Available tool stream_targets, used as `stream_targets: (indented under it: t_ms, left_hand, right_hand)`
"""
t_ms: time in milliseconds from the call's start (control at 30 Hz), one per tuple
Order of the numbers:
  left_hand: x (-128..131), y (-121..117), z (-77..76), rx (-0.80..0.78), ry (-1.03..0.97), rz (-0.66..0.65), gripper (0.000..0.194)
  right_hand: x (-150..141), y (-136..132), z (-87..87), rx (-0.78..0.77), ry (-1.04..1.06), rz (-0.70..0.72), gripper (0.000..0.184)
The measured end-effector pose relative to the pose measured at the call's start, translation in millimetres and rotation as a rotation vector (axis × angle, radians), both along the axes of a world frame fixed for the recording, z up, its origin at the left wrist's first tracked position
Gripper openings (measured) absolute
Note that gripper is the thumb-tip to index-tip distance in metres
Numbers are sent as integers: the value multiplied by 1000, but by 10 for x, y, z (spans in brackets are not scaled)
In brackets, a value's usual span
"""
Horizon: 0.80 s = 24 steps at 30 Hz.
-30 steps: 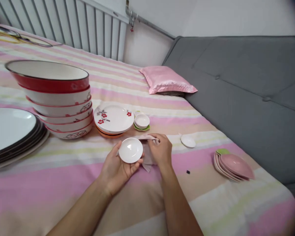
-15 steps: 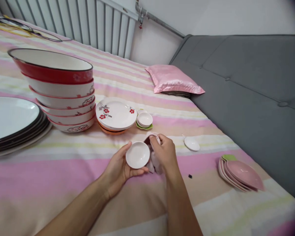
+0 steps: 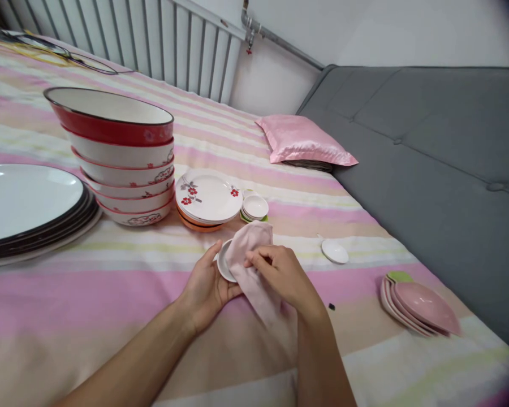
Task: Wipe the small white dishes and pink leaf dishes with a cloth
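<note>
My left hand (image 3: 207, 294) holds a small white dish (image 3: 224, 264) from below, thumb at its rim. Over the dish's right part lies a pale pink cloth (image 3: 254, 285), which my right hand (image 3: 282, 274) pinches between thumb and fingers. The cloth hides much of the dish, and its lower end hangs toward the bed. Just beyond my hands stand several small white dishes (image 3: 255, 206) stacked on a green one. Left of these is a stack of white plates with red flowers (image 3: 210, 198), resting on something orange.
Tall stacked bowls (image 3: 127, 175) and dark-edged plates (image 3: 29, 198) stand left on the striped bedspread (image 3: 110, 333). To the right lie a small white dish (image 3: 335, 251), a tiny black object (image 3: 331, 307) and pink bowls (image 3: 426, 305). A pink pillow (image 3: 305, 138) lies by the grey headboard (image 3: 424, 113).
My right hand has brought the cloth from beside the small dish onto its face, covering much of it. The view has shifted slightly, so the surroundings appear farther right.
</note>
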State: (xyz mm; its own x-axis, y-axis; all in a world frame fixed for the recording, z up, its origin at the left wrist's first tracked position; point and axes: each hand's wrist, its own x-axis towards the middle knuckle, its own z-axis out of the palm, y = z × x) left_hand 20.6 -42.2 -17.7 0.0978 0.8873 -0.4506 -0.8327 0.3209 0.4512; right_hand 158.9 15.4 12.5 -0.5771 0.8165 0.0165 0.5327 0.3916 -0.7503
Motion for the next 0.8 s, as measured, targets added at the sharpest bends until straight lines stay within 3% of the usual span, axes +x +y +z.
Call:
stream_targets:
  t_ms: [67,200,567,800]
  left_hand:
    - [0,2,3,5,22,-12,38]
    - [14,-4,7,65,59,-38,40]
    - [36,-32,-35,168,228,-120,45]
    - [-23,-38,-31,107,355,-154,49]
  right_hand:
    - [-32,15,-66,62,-86,-130,21]
    - [-70,25,-154,118,-104,-306,44]
    - [-70,76,-156,92,37,-291,15]
    - [-105,65,-126,177,149,-189,16]
